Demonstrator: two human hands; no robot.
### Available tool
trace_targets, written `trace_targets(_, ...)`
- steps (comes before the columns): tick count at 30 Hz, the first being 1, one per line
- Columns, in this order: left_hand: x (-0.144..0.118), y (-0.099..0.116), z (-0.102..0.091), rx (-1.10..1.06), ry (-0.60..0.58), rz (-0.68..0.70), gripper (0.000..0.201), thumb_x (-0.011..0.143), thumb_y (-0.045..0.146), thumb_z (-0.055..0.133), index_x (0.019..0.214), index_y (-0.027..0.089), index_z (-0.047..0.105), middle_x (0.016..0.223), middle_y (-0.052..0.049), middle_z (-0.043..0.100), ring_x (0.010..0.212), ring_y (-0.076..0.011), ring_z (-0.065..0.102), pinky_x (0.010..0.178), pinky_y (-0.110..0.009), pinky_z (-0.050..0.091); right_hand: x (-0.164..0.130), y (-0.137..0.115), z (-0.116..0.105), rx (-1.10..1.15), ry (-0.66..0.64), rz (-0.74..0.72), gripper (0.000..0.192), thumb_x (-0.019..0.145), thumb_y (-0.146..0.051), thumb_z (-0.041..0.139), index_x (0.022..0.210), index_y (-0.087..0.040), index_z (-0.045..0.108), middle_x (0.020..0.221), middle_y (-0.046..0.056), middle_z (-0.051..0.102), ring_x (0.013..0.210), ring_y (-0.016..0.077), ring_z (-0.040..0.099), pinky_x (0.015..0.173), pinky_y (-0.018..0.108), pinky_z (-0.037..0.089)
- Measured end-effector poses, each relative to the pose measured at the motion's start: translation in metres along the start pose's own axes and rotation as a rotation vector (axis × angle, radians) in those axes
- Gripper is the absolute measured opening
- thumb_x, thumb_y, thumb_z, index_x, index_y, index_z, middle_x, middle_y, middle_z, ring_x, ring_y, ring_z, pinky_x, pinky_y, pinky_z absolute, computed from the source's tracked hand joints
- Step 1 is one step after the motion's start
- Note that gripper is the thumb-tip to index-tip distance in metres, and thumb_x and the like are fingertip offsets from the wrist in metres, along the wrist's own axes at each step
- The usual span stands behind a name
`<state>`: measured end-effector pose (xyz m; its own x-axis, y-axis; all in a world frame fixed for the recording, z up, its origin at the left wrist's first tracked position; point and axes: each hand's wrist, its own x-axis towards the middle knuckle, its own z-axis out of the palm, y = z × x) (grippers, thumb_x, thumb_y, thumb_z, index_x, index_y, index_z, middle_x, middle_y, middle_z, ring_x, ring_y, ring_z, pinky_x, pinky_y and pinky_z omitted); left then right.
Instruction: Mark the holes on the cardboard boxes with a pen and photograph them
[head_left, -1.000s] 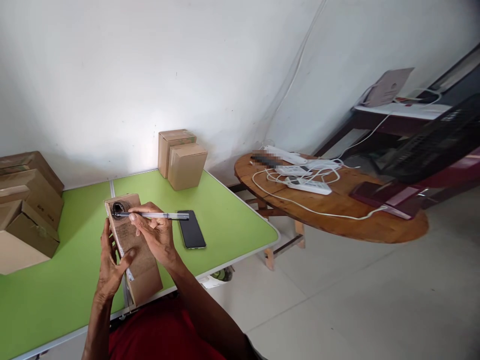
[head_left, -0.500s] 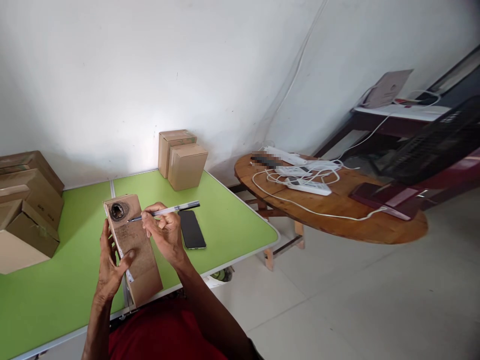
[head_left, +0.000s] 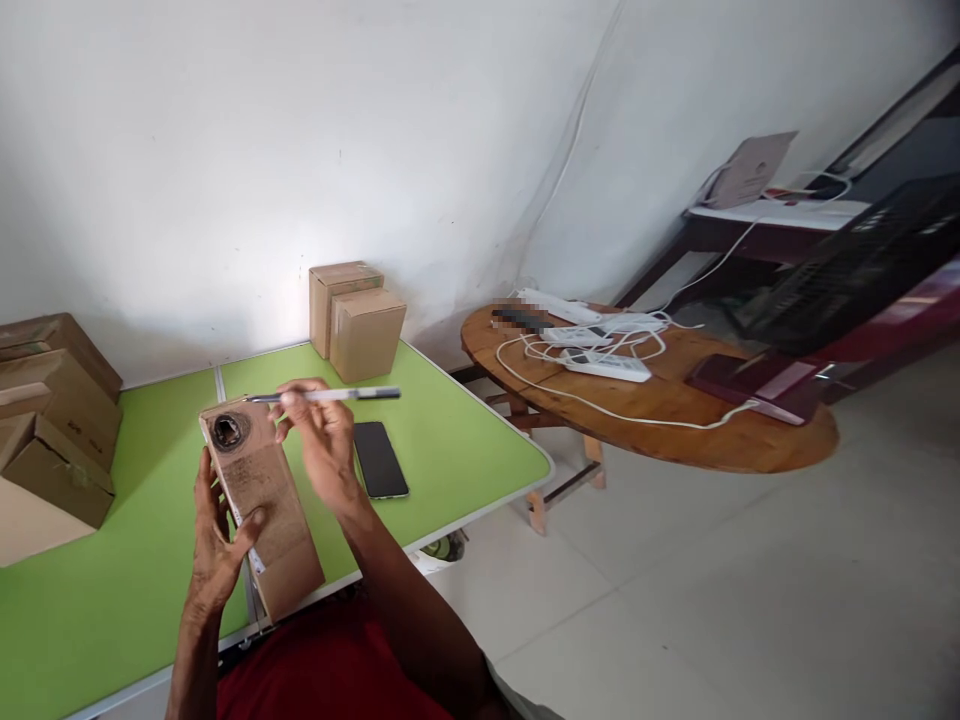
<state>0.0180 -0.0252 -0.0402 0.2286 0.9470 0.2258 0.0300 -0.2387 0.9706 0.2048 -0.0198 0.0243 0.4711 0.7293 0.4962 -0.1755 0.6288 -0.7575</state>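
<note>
The left hand (head_left: 217, 545) is gripping a long cardboard box (head_left: 259, 500) propped at the green table's (head_left: 450, 440) near edge, while the right hand's (head_left: 322, 445) fingers are pinching a pen (head_left: 330, 395) just above the box's far end.

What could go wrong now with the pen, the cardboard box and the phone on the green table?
1. The left hand alone steadies the cardboard box, which overhangs the green table edge; it might slip off.
2. The pen in the right hand hovers near the phone; dropped, it may hit the screen.
</note>
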Motion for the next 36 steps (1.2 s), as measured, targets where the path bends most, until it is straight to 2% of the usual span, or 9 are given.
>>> trace_targets(3,0.000,-0.005,-0.006,-0.006,0.033,-0.020,0.123,0.079,0.069,0.090,0.180,0.029,0.030,0.179,-0.020,0.044,0.165,-0.0448,0.045,0.129,-0.059,0.048,0.014,0.004,-0.031,-0.250,0.107,0.038,0.037,0.115,-0.060,0.051,0.111,-0.025,0.061,0.107,0.005,0.078,0.075,0.0151,0.072,0.055,0.023,0.053)
trace_targets(7,0.003,-0.014,-0.011,0.007,0.074,-0.010,0.121,0.079,0.069,0.090,0.179,0.030,0.034,0.178,-0.019,0.047,0.162,-0.0450,0.048,0.127,-0.059,0.051,0.018,0.022,-0.064,-1.124,-0.165,0.426,0.021,0.117,-0.037,0.055,0.109,-0.020,0.067,0.102,0.009,0.082,0.090,0.0203,0.080,0.073,0.026,0.055)
trace_targets(9,0.005,-0.014,-0.010,0.014,0.091,-0.003,0.122,0.075,0.071,0.091,0.177,0.028,0.038,0.175,-0.020,0.050,0.160,-0.0466,0.050,0.123,-0.060,0.054,0.009,0.035,-0.066,-1.299,-0.245,0.538,0.013,0.112,-0.026,0.066,0.105,-0.017,0.072,0.108,0.015,0.084,0.105,0.0275,0.082,0.082,0.030,0.056)
trace_targets(15,0.007,-0.007,-0.005,0.021,0.120,-0.004,0.128,0.070,0.073,0.092,0.175,0.023,0.041,0.169,-0.023,0.054,0.156,-0.0491,0.053,0.119,-0.062,0.057,-0.022,0.066,-0.053,-1.457,-0.351,0.677,0.016,0.111,-0.018,0.065,0.117,-0.012,0.079,0.127,0.023,0.082,0.124,0.0333,0.080,0.092,0.034,0.057)
trace_targets(21,0.007,-0.008,-0.005,0.034,0.127,-0.018,0.134,0.068,0.076,0.092,0.178,0.023,0.037,0.173,-0.023,0.051,0.158,-0.0483,0.051,0.123,-0.061,0.054,-0.029,0.062,-0.055,-1.509,-0.366,0.681,0.024,0.113,-0.030,0.068,0.129,-0.014,0.075,0.130,0.021,0.080,0.124,0.0326,0.079,0.094,0.036,0.058)
trace_targets(24,0.007,-0.007,-0.005,0.026,0.116,-0.016,0.134,0.069,0.076,0.091,0.179,0.024,0.034,0.177,-0.023,0.048,0.160,-0.0481,0.050,0.123,-0.061,0.054,-0.033,0.047,-0.069,-1.544,-0.297,0.639,0.035,0.112,-0.036,0.069,0.142,-0.016,0.068,0.145,0.021,0.073,0.133,0.0325,0.072,0.101,0.038,0.056)
trace_targets(28,0.007,-0.008,-0.005,0.014,0.111,-0.024,0.136,0.069,0.075,0.092,0.180,0.023,0.033,0.175,-0.023,0.050,0.159,-0.0491,0.051,0.123,-0.063,0.055,-0.040,0.028,-0.100,-1.633,-0.044,0.660,0.059,0.100,-0.039,0.083,0.146,-0.008,0.063,0.156,0.031,0.061,0.150,0.0433,0.055,0.116,0.052,0.048)
trace_targets(32,0.009,-0.016,-0.006,0.008,0.099,0.000,0.129,0.073,0.073,0.091,0.180,0.029,0.035,0.178,-0.019,0.047,0.161,-0.0484,0.049,0.122,-0.063,0.056,-0.046,0.026,-0.124,-1.536,0.064,0.806,0.070,0.083,-0.039,0.096,0.136,-0.003,0.067,0.147,0.036,0.063,0.144,0.0485,0.057,0.118,0.058,0.043)
trace_targets(36,0.009,-0.022,-0.006,0.010,0.104,0.013,0.124,0.076,0.071,0.089,0.180,0.032,0.035,0.179,-0.017,0.046,0.161,-0.0479,0.050,0.122,-0.063,0.056,-0.042,0.031,-0.138,-1.413,0.106,0.833,0.084,0.073,-0.038,0.101,0.140,-0.005,0.063,0.151,0.035,0.062,0.143,0.0493,0.061,0.113,0.055,0.050)
